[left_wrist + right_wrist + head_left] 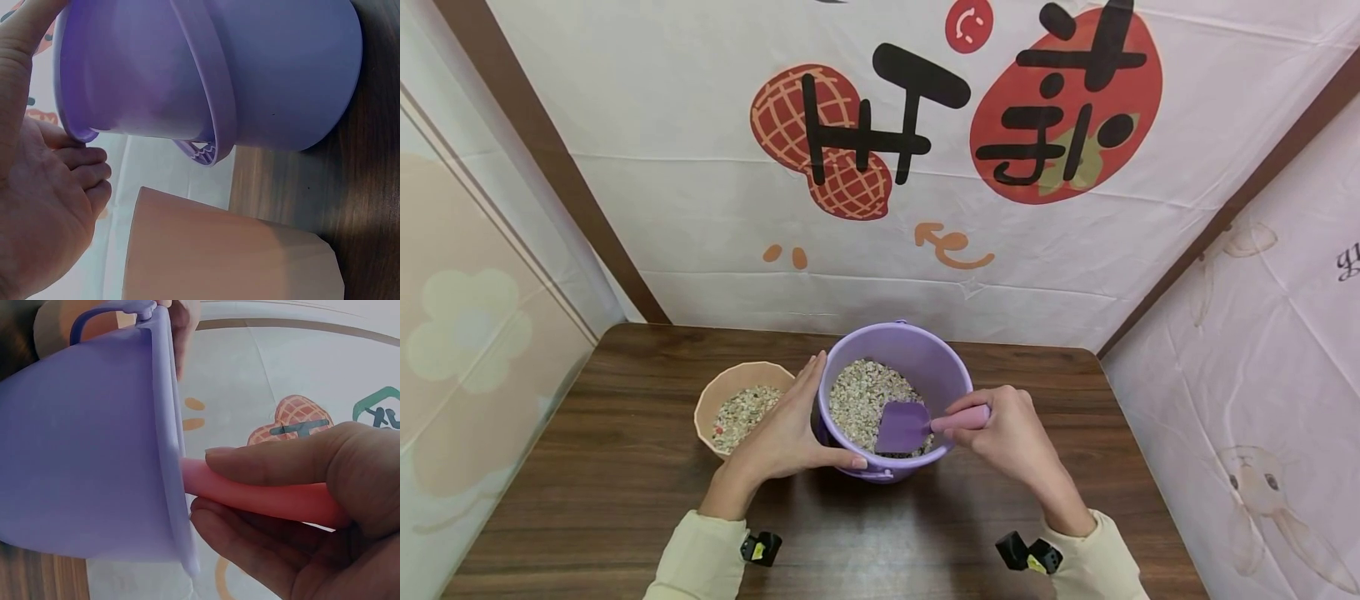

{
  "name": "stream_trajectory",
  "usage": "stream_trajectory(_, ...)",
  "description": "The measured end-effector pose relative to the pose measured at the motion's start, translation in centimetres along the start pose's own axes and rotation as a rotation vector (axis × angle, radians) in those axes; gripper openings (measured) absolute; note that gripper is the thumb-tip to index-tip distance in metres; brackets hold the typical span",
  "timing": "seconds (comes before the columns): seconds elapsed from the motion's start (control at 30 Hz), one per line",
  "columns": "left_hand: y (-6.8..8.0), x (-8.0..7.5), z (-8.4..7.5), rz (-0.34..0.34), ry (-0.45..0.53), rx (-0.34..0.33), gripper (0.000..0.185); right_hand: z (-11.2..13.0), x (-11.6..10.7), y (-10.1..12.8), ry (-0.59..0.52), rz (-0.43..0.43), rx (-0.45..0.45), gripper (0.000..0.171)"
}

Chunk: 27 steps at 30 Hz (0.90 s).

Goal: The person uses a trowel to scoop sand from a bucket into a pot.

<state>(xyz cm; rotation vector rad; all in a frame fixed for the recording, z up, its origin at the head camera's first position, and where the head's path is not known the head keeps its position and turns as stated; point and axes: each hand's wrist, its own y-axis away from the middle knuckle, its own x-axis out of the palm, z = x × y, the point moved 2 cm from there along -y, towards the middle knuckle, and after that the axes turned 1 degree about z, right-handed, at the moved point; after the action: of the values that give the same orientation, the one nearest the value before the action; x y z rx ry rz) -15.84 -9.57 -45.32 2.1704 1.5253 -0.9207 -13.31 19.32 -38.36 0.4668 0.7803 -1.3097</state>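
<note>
Oats fill my smooth purple plastic bucket (925,367) at mid-table. My left hand (786,433) cups its rim, fingers curved; my right hand (1011,433) pinches the pink-handled spatula (917,423) dipping inside. Beside it sits a peach bowl (730,387).

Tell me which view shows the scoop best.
The head view: it shows the whole scoop, purple blade in the grain inside the bucket, pink handle held by the right hand. The right wrist view shows only the handle crossing the bucket's rim. The left wrist view shows none of it, only the bucket's outside.
</note>
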Motion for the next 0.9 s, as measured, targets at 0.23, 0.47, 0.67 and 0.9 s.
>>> stream_trajectory(0.23,0.0,0.0,0.0,0.002,-0.001,-0.004,0.152,0.4,0.2,-0.4,0.002,0.011,-0.012,0.020)
stream_trajectory(0.47,-0.1,-0.1,-0.1,0.001,0.009,0.006,0.152,0.1,0.4,-0.8,-0.040,0.037,-0.022,0.019)
stream_trajectory(0.67,-0.1,-0.1,-0.1,0.003,0.016,0.005,0.152,-0.2,0.8,-1.1,-0.105,0.059,-0.058,0.018)
stream_trajectory(0.9,-0.1,0.0,-0.2,0.007,0.017,0.002,0.151,-0.6,1.9,-1.2,-0.228,0.045,0.026,0.014)
